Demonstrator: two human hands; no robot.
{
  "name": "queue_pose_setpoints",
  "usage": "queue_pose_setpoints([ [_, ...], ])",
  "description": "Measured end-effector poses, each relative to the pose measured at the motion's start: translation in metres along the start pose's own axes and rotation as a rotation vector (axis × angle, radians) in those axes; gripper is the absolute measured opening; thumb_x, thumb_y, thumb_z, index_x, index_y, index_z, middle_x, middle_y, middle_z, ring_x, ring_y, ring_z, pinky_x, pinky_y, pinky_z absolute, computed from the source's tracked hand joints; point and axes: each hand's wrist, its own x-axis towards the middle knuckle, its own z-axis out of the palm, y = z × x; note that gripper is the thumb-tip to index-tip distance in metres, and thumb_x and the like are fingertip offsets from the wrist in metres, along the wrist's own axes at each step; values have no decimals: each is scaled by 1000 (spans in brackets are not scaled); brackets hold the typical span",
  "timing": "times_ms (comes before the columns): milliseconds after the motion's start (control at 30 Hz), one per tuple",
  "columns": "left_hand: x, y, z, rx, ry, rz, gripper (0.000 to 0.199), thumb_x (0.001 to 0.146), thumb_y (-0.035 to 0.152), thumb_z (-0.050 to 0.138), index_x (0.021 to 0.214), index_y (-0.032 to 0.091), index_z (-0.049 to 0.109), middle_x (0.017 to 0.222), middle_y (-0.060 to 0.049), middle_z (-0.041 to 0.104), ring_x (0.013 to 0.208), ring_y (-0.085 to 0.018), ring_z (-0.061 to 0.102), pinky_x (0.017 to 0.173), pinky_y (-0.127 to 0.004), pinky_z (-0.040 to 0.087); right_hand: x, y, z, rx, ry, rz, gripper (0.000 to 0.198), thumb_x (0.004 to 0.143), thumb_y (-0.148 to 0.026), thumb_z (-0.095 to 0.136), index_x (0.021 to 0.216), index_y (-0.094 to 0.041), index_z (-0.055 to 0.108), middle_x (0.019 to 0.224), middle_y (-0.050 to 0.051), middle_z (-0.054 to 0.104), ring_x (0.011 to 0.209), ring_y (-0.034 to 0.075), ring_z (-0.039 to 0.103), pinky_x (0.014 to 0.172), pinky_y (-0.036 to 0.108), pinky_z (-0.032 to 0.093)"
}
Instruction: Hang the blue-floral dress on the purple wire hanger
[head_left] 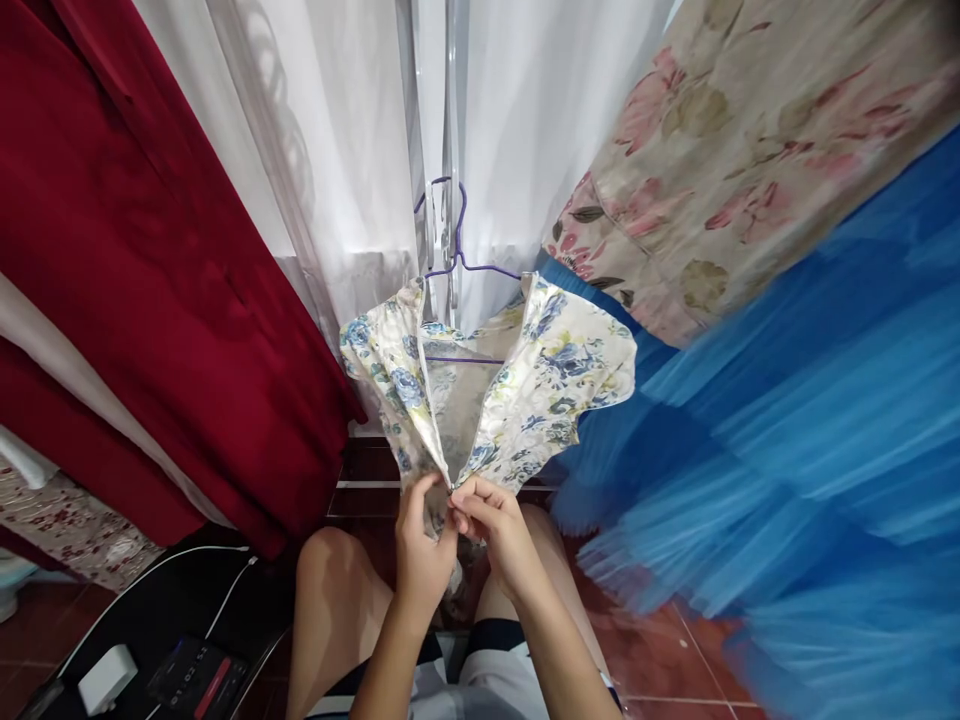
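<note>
Red fabric [172, 270] left, blue tulle [795, 430] right, hands [421, 545] [504, 530] pinching floral garment [562, 365].

Bare hands [426, 545], bare forearms [396, 640], bare knees [330, 565], pale greyish-white shorts [499, 668] with dark navy bands [495, 634] at the hems

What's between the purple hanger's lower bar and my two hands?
In the head view, between that lower bar and your left hand and right hand is the V-shaped opening of the floral garment, with paler inner cloth showing.

The head camera faces forward and down, near the hands [496, 512].
</note>
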Motion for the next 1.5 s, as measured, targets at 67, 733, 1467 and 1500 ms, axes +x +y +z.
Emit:
queue_pose_setpoints([
  [67, 1, -5, 8, -30, -116, -65, 12, 91, 23, 54, 102, 25, 59, 96, -5, 66, 93, -21, 64, 83, -30, 49, -1, 2, 1, 45, -6, 34, 25, 79, -30, 70, 62, -16, 57, 48, -3, 53, 42, 6, 30, 45, 23, 15],
  [733, 35, 57, -11, 876, -868, 383, 33, 79, -1, 49, 106, 12, 64, 98, -12, 70, 82, -30, 69, 70, -41, 54, 103, -199, 33, 32, -129, -244, 14, 75, -22, 70, 71, -11, 62, 45, -10, 29, 37, 2, 18, 34, 17, 11],
  [1467, 260, 101, -54, -40, 255, 468, 27, 100, 38, 46, 93, 16, 59, 74, 0, 59, 67, -10, 58, 66, -28, 45, 108, -147, 16, -187, 64, -456, 30, 69, -34, 74, 59, -19, 50, 41, -9, 37, 39, 5, 25, 43, 23, 14],
  [1500, 271, 86, -66, -46, 303, 406, 28, 101, 38, 43, 93, 15, 58, 75, 0, 58, 69, -10, 58, 68, -28, 45, 107, -143, 13, -193, 64, -436, 30, 69, -33, 74, 58, -19, 50, 41, -9, 37, 39, 5, 24, 43, 23, 13],
])
